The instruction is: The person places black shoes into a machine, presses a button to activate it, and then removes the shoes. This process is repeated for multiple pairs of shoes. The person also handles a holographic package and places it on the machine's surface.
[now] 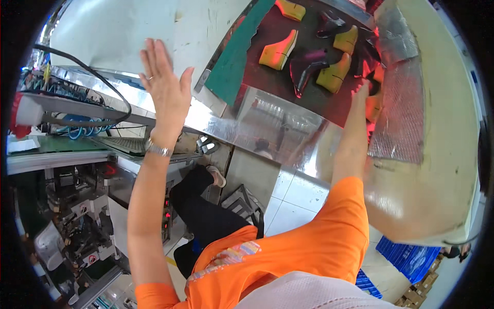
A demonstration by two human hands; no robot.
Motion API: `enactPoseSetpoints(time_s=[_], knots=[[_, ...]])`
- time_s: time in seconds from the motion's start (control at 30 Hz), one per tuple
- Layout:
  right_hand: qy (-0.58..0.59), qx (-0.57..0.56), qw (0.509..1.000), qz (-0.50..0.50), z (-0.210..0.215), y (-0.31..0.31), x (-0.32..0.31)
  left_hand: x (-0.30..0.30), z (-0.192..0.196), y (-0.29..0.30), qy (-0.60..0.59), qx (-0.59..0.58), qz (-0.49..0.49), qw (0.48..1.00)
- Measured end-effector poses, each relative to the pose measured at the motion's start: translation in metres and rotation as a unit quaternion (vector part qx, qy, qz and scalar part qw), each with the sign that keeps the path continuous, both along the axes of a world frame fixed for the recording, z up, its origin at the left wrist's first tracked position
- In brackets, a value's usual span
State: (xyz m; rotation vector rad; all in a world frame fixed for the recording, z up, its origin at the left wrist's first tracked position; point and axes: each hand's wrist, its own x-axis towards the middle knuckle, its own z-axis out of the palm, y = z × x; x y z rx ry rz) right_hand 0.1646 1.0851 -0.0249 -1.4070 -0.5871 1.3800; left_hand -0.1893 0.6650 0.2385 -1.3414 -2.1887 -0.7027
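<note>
Yellow wedges (332,77) lying upper right

Dark lines (282,53) are marking them on a dark surface (272,80). The right hand (362,91) is showing at their right, fingers too blurred to tell. Upper left, the left hand (167,85) is holding its fingers straight, thumb spread. Lower left, a red-ringed label (92,258) is showing.

You had no legible wording before you. A small white rectangular label with a red circular prohibition sign (91,258) stood on the white-and-grey metal machine (117,221) at your left. Its red-lit indicators (168,215) were too small to read, and your orange fabric shirt (309,234) bore an unreadable pastel striped print (226,259).
</note>
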Motion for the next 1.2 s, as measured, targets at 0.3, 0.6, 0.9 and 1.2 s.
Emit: enactPoseSetpoints(time_s=[0.3,0.6,0.9,1.2], knots=[[0.16,0.015,0.987,0.015,0.002,0.069,-0.007,-0.002,0.001,0.005,0.056,0.01,-0.023,0.998],[0.12,0.168,0.973,0.1,0.141,-0.003,-0.021,0.0,0.002,-0.003,0.027,-0.016,-0.013,0.999],[0.257,0.28,0.902,0.204,0.31,-0.204,-0.029,0.013,0.023,-0.028,-0.122,-0.037,-0.11,0.986],[0.254,0.482,0.533,0.647,0.31,-0.427,-0.013,0.152,0.014,-0.123,-0.886,0.157,-0.435,-0.024]])
